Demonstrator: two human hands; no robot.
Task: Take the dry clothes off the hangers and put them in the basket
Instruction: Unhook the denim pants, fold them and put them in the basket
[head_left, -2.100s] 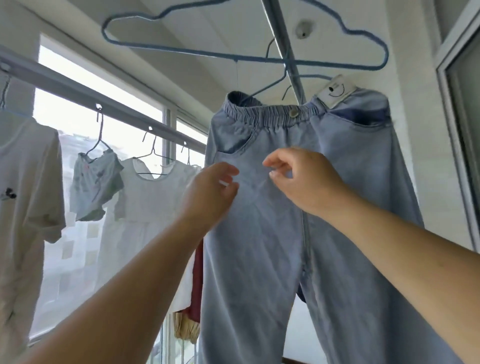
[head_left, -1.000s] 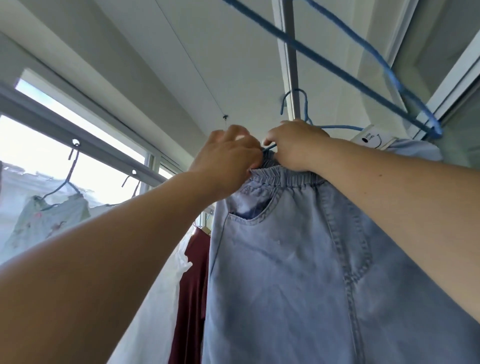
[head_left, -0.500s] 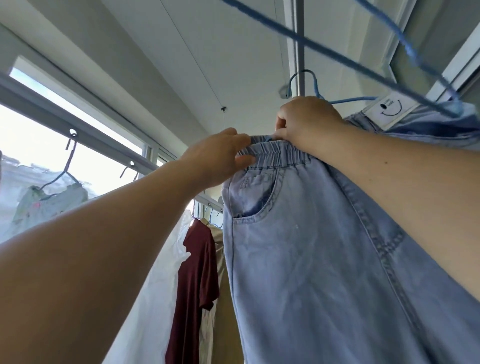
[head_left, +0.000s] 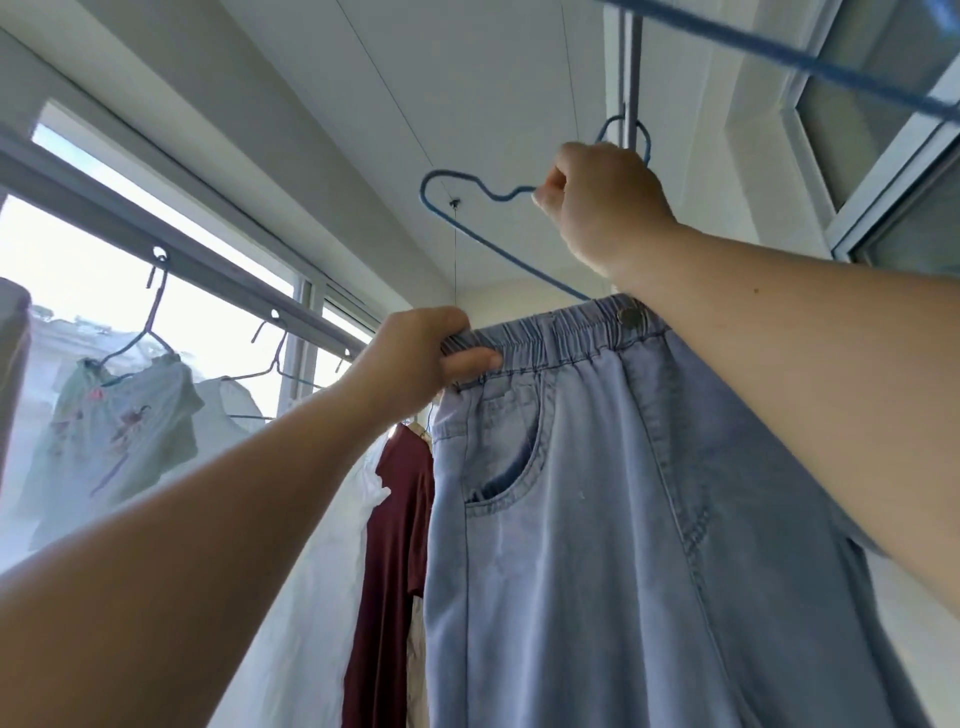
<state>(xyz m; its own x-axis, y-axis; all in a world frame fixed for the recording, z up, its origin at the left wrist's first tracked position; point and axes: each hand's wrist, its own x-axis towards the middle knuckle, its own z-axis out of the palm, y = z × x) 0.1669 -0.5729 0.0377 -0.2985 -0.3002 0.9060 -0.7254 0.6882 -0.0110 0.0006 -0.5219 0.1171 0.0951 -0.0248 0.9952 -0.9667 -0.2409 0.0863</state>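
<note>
While the head camera is looking steeply upward, the left hand (head_left: 421, 358) is pinching the elastic waistband of the pale blue jeans (head_left: 623, 519) at its left end, thumb lying along the front of the gathered band and fingers curled behind it, apparently so the garment's weight is being carried there rather than by the wire. The right hand (head_left: 602, 208) is closed around the blue hanger (head_left: 452, 208) near its neck, just below the hook that is sitting over the overhead rail (head_left: 626, 67); holding it there is likely steadying the wire so the jeans can be drawn away from it. The hanger's left shoulder is standing bare above the waistband, while its lower wire is running down behind the band near the metal button (head_left: 629, 317), so whether the right side is freed is hidden by the forearm. The jeans are hanging full length in front of the person, held up high and still to be carried off; the basket is not in view. Beyond them a dark red shirt (head_left: 395, 545) and a white garment (head_left: 311, 597) are hanging, and on the window rail (head_left: 208, 254) to the left a patterned green top (head_left: 114, 431) is waiting on its own hanger.
</note>
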